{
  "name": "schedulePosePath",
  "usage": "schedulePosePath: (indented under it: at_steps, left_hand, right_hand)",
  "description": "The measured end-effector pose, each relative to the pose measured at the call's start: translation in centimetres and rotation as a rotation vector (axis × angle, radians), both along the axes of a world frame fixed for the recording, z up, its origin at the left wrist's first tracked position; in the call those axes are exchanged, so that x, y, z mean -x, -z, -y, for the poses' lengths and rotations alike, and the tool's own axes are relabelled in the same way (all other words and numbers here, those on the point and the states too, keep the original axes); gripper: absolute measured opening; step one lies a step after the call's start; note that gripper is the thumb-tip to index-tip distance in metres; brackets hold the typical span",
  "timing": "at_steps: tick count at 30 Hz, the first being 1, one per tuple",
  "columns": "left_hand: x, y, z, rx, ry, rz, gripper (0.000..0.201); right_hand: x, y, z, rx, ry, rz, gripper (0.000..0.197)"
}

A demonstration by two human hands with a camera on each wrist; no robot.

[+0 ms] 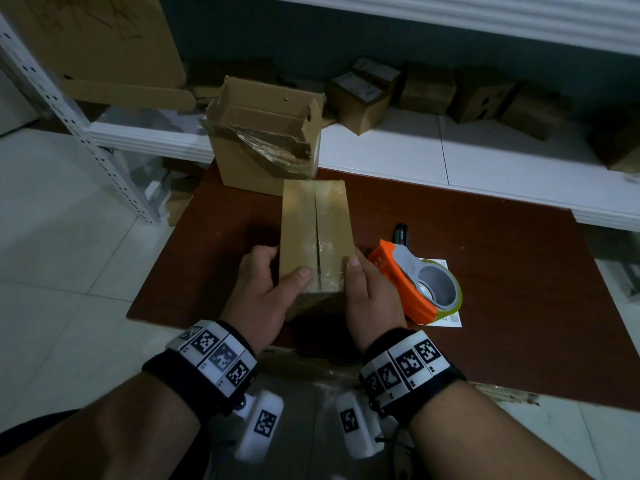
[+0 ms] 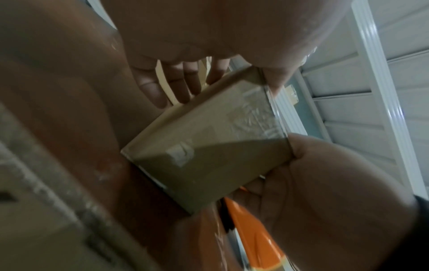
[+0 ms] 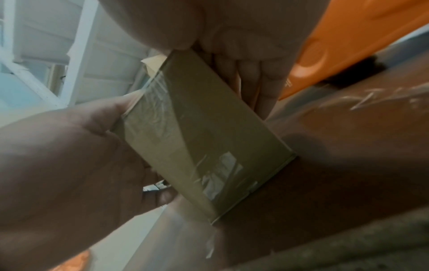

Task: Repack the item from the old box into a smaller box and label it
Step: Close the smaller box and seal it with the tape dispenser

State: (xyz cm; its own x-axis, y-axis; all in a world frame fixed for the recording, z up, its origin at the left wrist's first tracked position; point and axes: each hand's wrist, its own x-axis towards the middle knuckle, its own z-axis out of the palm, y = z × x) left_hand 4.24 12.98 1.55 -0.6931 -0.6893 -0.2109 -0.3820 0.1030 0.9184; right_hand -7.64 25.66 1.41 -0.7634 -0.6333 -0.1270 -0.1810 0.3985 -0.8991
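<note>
A small taped cardboard box (image 1: 315,230) stands on the brown table (image 1: 502,271), its top seam running away from me. My left hand (image 1: 266,289) grips its near left side with the thumb on the top. My right hand (image 1: 370,292) grips the near right side, thumb likewise on top. In the left wrist view the small box (image 2: 209,146) sits between my left fingers (image 2: 162,86) and the right hand (image 2: 325,183). Clear tape shows on the near end of the box (image 3: 209,137) in the right wrist view. Behind it stands the old box (image 1: 263,133), open, with torn tape hanging.
An orange tape dispenser (image 1: 415,285) lies just right of my right hand, on a white label sheet (image 1: 446,320). A black marker (image 1: 401,233) lies beyond it. Several cardboard boxes (image 1: 360,95) sit on the white shelf behind. White tiled floor lies to the left.
</note>
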Motion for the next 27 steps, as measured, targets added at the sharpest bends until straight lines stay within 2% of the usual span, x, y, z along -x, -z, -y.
schedulePosePath:
  at_steps: [3, 5, 6, 8, 12, 14, 16, 21, 27]
  left_hand:
    - [0.2, 0.0, -0.6, -0.086, -0.021, -0.058, 0.048]
    - [0.3, -0.1, -1.0, -0.174, -0.024, -0.112, 0.041]
    - [0.3, -0.1, -1.1, -0.187, -0.017, -0.127, 0.041]
    - [0.3, 0.0, -1.2, -0.182, 0.011, -0.147, 0.042]
    - [0.2, 0.2, -0.8, -0.187, 0.061, -0.185, 0.06]
    - [0.2, 0.2, -0.8, -0.176, 0.071, -0.182, 0.06]
    - [0.2, 0.1, -0.8, -0.172, 0.072, -0.181, 0.057]
    - [0.1, 0.1, -0.4, -0.141, 0.108, -0.159, 0.066]
    - [-0.5, 0.0, 0.3, -0.059, 0.237, -0.085, 0.093]
  right_hand:
    - [0.1, 0.3, 0.0, 0.017, 0.036, 0.061, 0.061]
    - [-0.1, 0.5, 0.0, 0.046, 0.027, 0.106, 0.07]
    - [-0.2, 0.6, 0.0, 0.06, 0.001, 0.103, 0.074]
    - [-0.5, 0.9, -0.1, 0.072, -0.039, 0.063, 0.07]
    - [-0.5, 0.8, -0.1, 0.073, -0.061, 0.014, 0.067]
    - [-0.4, 0.6, -0.2, 0.063, -0.082, -0.02, 0.062]
    - [-0.2, 0.6, -0.4, 0.048, -0.11, -0.03, 0.066]
    - [0.2, 1.5, -1.5, 0.069, -0.172, 0.022, 0.07]
    - [0.9, 2.8, -2.2, -0.055, -0.232, -0.03, 0.075]
